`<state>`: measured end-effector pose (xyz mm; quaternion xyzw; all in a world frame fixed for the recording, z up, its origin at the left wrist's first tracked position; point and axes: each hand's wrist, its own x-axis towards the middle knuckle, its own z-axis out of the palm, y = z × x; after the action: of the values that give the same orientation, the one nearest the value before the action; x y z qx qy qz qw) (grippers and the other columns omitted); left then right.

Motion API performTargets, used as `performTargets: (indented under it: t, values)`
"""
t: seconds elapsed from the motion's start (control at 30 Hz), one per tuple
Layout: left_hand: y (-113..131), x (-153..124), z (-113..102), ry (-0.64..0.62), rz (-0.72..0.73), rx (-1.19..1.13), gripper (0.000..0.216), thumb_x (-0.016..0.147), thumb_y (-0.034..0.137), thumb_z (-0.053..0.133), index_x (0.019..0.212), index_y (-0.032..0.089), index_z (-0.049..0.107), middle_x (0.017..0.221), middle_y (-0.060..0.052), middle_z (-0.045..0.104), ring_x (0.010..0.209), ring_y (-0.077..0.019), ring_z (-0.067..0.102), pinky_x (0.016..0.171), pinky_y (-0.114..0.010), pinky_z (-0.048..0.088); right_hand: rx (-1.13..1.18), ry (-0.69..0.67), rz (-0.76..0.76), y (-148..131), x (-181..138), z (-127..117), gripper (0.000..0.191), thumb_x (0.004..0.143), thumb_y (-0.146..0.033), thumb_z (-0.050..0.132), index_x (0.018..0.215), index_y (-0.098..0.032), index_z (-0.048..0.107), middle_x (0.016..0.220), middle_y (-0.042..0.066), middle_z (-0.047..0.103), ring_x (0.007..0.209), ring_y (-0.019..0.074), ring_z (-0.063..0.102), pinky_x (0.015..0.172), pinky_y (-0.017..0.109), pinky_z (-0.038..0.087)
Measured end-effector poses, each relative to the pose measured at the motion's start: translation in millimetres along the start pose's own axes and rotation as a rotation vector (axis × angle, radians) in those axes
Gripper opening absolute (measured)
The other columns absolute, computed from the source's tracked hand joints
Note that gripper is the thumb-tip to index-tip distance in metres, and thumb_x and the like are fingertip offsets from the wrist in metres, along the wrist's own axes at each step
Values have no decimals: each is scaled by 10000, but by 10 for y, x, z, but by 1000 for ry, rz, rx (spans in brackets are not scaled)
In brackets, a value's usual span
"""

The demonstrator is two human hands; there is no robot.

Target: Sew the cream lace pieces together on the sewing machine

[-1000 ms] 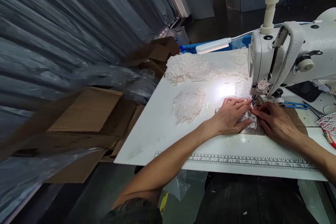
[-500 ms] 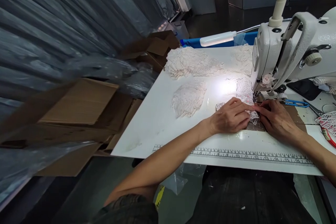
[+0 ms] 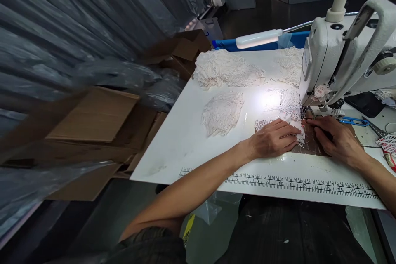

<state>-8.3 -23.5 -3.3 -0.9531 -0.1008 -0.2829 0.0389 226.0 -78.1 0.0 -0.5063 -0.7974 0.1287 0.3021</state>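
My left hand (image 3: pixel 272 139) lies flat over a piece of white lace (image 3: pixel 289 103) with small pink-red spots, its fingers stretched across the lace's near edge and its thumb hidden. The lace runs up to the presser foot (image 3: pixel 303 112) of a white sewing machine (image 3: pixel 321 57). To the right, my right hand (image 3: pixel 340 138) rests on the brown plate (image 3: pixel 312 146) below the needle area. Its index finger points toward the presser foot, with the thumb apart from it and nothing visible between them.
Lace heaps (image 3: pixel 222 113) lie on the white table (image 3: pixel 173 148), which has a printed ruler (image 3: pixel 278 183) along its front edge. Blue thread snips (image 3: pixel 354 121) and scissors (image 3: pixel 377 128) lie right of the machine. A lamp (image 3: pixel 259 38) shines from behind. Cardboard boxes (image 3: pixel 95 115) stand left.
My hands have moved apart; their fingertips met at the lace before. My right hand's thumb and index finger have spread, off the lace. The view has shifted slightly.
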Motion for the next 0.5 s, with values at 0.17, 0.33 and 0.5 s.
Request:
performTargets:
  t: [0.17, 0.33, 0.5]
  values:
    - [2, 9, -1, -3, 10, -17, 189, 964, 178, 520, 828, 148, 648, 1025, -64, 729, 891, -133, 676, 800, -277, 561, -129, -53, -140, 8, 16, 59, 384, 985, -306, 376, 1228, -219, 660, 1037, 134, 604, 921, 247, 586, 798, 399, 521]
    - [5, -4, 21, 23, 38, -10, 193, 964, 181, 519, 843, 145, 665, 1005, -39, 740, 925, -131, 696, 974, -315, 558, -330, -103, -176, -54, 80, 113, 466, 1005, -336, 282, 1233, -190, 660, 910, 148, 591, 758, 248, 533, 673, 401, 489]
    - [7, -23, 54, 3, 1, -25, 228, 993, 201, 485, 882, 148, 678, 1026, -30, 739, 977, -125, 692, 1010, -304, 547, -216, -63, -73, -56, 35, 62, 426, 990, -353, 346, 1271, -202, 628, 1011, 149, 582, 868, 259, 563, 760, 416, 520]
